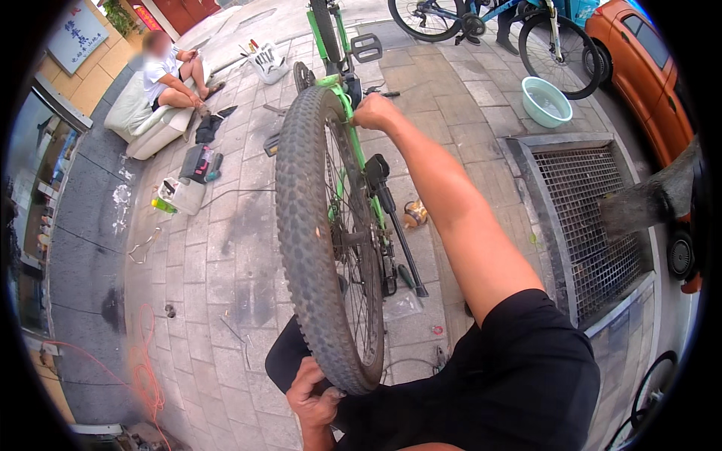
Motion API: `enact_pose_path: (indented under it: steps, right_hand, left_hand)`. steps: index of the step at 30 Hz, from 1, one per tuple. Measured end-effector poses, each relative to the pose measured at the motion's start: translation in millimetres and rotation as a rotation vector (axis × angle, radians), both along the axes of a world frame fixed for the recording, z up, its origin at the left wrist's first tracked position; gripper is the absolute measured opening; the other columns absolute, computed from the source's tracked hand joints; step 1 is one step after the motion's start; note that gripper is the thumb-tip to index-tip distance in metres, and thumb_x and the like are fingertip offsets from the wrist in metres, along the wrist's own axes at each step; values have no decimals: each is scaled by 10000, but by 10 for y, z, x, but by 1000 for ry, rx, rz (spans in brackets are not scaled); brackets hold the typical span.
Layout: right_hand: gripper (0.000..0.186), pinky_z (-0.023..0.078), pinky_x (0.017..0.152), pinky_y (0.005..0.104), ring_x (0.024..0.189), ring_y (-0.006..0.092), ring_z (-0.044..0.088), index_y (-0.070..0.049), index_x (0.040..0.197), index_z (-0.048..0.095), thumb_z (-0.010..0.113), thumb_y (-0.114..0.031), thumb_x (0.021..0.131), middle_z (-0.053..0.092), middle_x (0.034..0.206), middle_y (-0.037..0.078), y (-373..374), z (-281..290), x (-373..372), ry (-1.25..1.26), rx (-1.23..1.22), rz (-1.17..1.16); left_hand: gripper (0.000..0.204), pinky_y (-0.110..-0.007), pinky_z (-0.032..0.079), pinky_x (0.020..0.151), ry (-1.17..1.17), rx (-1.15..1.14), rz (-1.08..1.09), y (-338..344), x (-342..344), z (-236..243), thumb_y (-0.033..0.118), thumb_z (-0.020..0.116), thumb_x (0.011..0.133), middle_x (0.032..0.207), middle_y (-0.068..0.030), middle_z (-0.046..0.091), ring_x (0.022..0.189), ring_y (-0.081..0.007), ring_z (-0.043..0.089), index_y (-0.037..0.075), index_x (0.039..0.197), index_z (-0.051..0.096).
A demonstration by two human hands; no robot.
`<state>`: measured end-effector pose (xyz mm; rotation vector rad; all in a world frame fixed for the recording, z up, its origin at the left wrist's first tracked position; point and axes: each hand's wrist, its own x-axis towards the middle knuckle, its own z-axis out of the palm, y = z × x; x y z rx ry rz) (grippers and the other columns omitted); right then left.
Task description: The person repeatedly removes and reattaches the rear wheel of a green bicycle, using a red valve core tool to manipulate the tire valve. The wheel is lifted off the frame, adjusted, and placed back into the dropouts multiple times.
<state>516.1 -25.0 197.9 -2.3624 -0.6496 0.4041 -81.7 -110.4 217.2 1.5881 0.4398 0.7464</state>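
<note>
Green bicycle (322, 180): between the two grips, the broad knobbly tyre (301, 210) of its near wheel on edge toward the person, the rest running away beyond the right grip.
Right grip (374, 113): closed — its fingers curl at the green frame (356, 146), just beside the far part of the tyre, and appear to clasp it; the inner side of the hand is hidden.
Left grip (314, 395): fingers bent at the near end of the tyre, seemingly touching it; whether they grasp the rubber or only rest against it, I cannot tell.
Wheel and frame: judging by the pose, the step in hand is steadying the bicycle at both ends of this wheel.
Tyre handling: the next move seems to call for a firm right grip on the frame, with the left grip free to shift along the tread — fingertips clear of the spokes.
Black stand leg (402, 248): nearer the person than the right grip, slanting along the wheel's right side, so a swing that way could catch it.
Pedal (367, 48): just beyond the right grip.
Paving (248, 263): ahead and to the left of the left grip, with a pale container (183, 197) standing on it.
</note>
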Motion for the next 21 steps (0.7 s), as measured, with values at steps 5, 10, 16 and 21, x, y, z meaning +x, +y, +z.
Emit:
enact_pose_path:
  steps: [5, 10, 16, 21]
  right_hand:
    - [475, 517, 1058, 452, 1259, 353, 660, -90, 1194, 780, 818, -328, 785, 714, 1321, 163, 33, 86, -162, 43, 13, 5]
    - [467, 515, 1062, 446, 1258, 356, 660, -93, 1195, 781, 805, -326, 790, 717, 1316, 161, 18, 45, -73, 45, 0, -13]
    - [445, 515, 1061, 446, 1257, 352, 660, -95, 1178, 789, 798, -326, 798, 715, 1319, 162, 57, 56, -107, 9, -18, 17]
    - [443, 519, 1055, 456, 1260, 353, 658, -97, 1176, 791, 800, -329, 799, 713, 1321, 166, 93, -76, 47, -2, -9, 36]
  left_hand:
    - [387, -398, 481, 1010, 153, -75, -16, -108, -308, -223, 168, 921, 785, 1139, -142, 742, 1103, -259, 656, -50, 1057, 755]
    - [306, -383, 465, 1071, 501, -175, -137, -64, -608, -523, 63, 861, 810, 1201, -134, 739, 1195, -257, 655, -21, 1086, 758]
    - [245, -350, 499, 1021, 644, 35, -94, 50, -561, -588, 24, 781, 883, 1186, -125, 741, 1135, -230, 682, -24, 1120, 742]
    - [266, -291, 525, 856, 264, -150, 66, 139, -332, -481, 165, 780, 955, 1077, -99, 722, 968, -153, 661, -51, 1101, 725]
